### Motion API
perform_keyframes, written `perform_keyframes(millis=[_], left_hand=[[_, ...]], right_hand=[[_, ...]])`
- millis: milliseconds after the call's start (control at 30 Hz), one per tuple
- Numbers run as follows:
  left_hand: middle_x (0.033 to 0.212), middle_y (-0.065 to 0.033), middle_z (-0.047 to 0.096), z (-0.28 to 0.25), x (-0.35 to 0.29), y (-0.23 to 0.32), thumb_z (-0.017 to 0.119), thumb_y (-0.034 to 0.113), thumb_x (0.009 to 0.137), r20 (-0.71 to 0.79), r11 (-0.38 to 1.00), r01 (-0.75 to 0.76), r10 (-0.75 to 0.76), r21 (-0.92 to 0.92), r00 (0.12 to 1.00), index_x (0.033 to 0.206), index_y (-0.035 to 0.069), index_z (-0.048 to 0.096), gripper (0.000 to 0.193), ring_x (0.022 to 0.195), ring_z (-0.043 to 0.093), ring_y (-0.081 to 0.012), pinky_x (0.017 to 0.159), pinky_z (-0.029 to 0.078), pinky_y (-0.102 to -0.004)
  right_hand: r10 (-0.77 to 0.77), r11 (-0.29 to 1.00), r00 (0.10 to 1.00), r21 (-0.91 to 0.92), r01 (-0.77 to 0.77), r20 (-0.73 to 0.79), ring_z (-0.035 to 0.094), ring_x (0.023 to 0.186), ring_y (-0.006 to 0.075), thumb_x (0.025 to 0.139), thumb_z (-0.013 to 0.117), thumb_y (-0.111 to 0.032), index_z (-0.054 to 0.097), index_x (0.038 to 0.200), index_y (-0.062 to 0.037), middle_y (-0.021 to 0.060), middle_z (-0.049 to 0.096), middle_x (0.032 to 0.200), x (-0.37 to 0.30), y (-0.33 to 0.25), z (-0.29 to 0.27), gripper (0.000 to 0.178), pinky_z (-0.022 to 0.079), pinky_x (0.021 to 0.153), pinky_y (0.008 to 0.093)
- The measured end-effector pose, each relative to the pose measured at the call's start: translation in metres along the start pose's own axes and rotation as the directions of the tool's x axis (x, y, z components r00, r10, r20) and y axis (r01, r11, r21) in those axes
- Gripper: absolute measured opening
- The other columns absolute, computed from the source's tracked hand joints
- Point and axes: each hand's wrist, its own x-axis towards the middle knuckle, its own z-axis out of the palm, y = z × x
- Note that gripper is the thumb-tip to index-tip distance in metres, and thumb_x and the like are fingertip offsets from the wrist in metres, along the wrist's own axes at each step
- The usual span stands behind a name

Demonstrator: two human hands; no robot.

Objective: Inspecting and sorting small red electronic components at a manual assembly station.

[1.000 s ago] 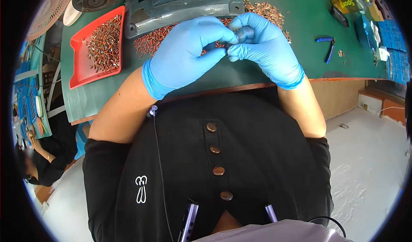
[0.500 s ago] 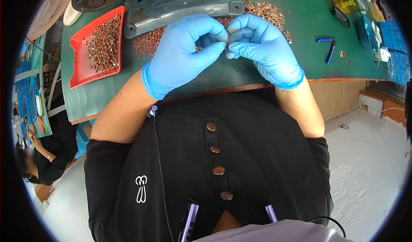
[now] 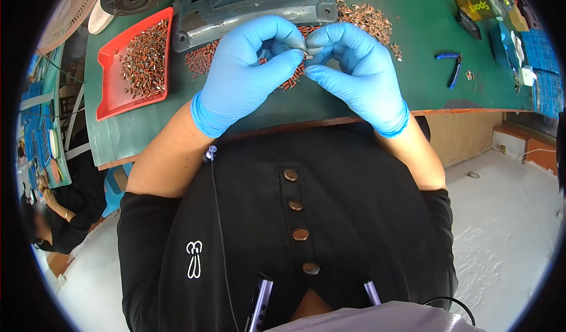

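My left hand, in a blue glove, pinches a small metal piece between thumb and forefinger. The piece is mostly hidden by the fingertips, so its exact kind does not show. Close against it on the right is my gloved right hand, its thumb and forefinger apart and curved around the piece's end. Beneath and beside the hands, a pile of small red-and-silver parts lies on the green table. A second pile of copper-coloured parts spreads behind my right hand.
A red tray of similar small parts stands at the left. The heavy grey machine base rises just beyond my hands. Blue-handled pliers lie at the right. Another person sits at the far left, by a second bench.
My right thumb has parted from its forefinger and dropped lower. Both hands have shifted slightly left, and the small piece now shows between them.
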Motion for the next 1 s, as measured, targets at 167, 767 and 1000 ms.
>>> perform_keyframes(millis=[167,767,1000], left_hand=[[0.091,0.0009,0.063,0.002,-0.002,0.001,0.065,0.001,0.088,0.028,0.96,0.072,-0.066,-0.27,0.997,0.102,0.004,0.064,0.014,0.08,0.057,-0.0041,0.069,0.048,-0.0213],[0.089,0.0003,0.065,-0.008,-0.011,0.008,0.067,0.004,0.089,-0.008,0.998,0.016,-0.016,0.068,1.0,0.098,0.003,0.066,0.009,0.075,0.058,-0.0036,0.066,0.046,-0.0211],[0.079,-0.0021,0.063,-0.077,-0.027,0.021,0.069,0.004,0.085,-0.181,0.777,0.036,0.102,0.629,0.978,0.091,0.001,0.067,0.007,0.069,0.059,-0.0116,0.065,0.049,-0.027]], right_hand=[[-0.113,0.963,0.99,-0.252,0.09,-0.081,0.065,0.077,0.012,0.082,0.076,-0.003,0.069,0.098,-0.0014,0.0066,0.069,0.088,-0.002,0.0,0.003,0.018,0.053,0.067,0.0268],[-0.165,0.863,0.986,-0.482,0.151,0.014,0.063,0.07,0.0184,0.084,0.072,-0.005,0.066,0.09,-0.0038,0.0072,0.065,0.079,0.001,-0.004,0.008,0.008,0.051,0.064,0.0305],[-0.094,0.862,0.993,-0.494,0.118,0.074,0.064,0.072,0.022,0.085,0.067,-0.003,0.064,0.09,-0.0026,0.0098,0.065,0.08,0.003,0.004,0.009,0.006,0.052,0.07,0.0312]])
